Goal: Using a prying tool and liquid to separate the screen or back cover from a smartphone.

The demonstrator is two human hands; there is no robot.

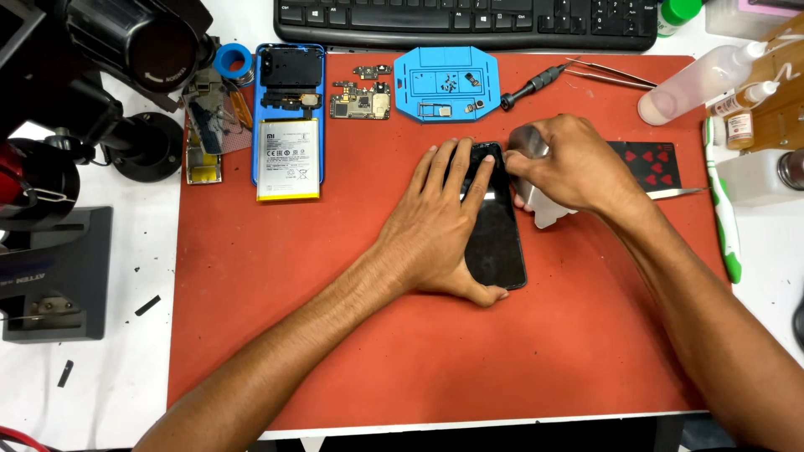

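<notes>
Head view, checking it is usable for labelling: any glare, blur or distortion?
Head view: even overhead light, soft shadows under the left hand and right hand; faint sheen on the glossy black phone screen; the thin silvery metal sheet reflects brightly; the black keyboard bows from lens distortion; focus sharp throughout.

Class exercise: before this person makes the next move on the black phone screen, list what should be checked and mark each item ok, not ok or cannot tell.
1. Left hand presses the black screen flat on the red mat: ok.
2. Right hand grips the thin metal sheet at the screen's upper right edge: ok.
3. Sheet actually under the screen's edge: cannot tell, fingers hide it.
4. Blue parts tray clear of both hands: ok.
5. Tweezers and screwdriver within reach: ok.
</notes>
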